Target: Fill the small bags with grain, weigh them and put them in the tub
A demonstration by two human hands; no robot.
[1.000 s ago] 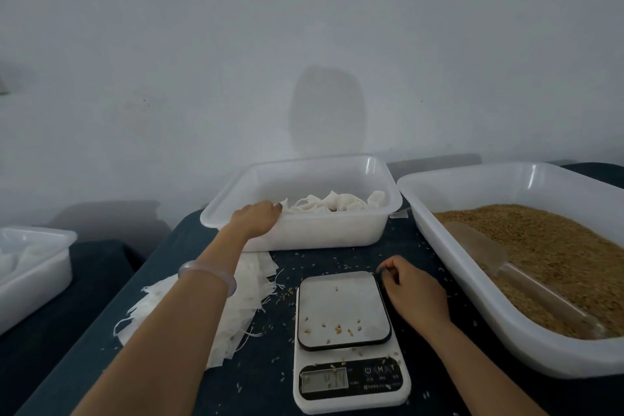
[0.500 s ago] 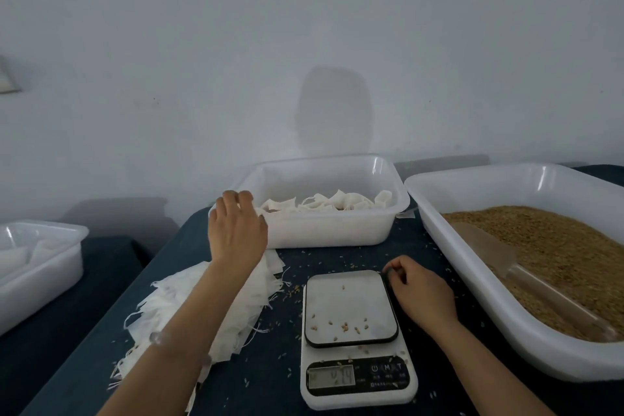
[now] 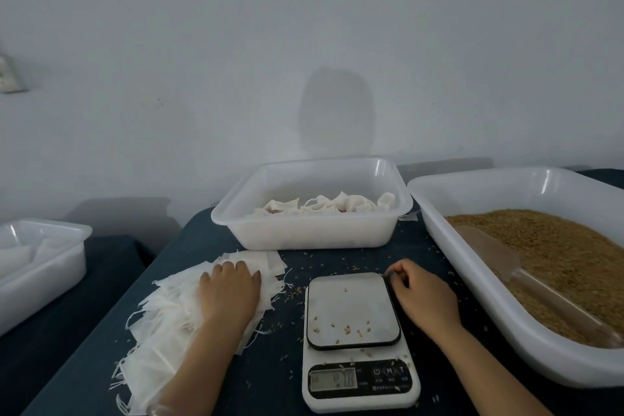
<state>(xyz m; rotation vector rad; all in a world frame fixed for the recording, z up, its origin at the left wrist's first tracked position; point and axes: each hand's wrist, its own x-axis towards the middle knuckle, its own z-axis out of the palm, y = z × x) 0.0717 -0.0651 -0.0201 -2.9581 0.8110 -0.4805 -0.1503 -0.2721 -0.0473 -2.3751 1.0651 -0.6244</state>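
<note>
Laying your released left hand (image 3: 229, 294) flat on the empty bags (image 3: 162, 331), be peeling off just one; your right hand (image 3: 425, 297) is curling beside the digital scale (image 3: 351, 307), grasp unclear.

A loose, fanned pile of flat, empty white bags (image 3: 162, 331) with trailing strings lies on the dark tabletop (image 3: 277, 365) left of the scale, with the left hand (image 3: 229, 294) resting on its far end. The white scale (image 3: 354, 378), its grey plate dotted with stray kernels, sits between that pile and a large white bin (image 3: 574, 368) of brown grain (image 3: 557, 257). Behind the scale stands the white tub (image 3: 310, 233), holding a layer of filled bags (image 3: 320, 204).
</note>
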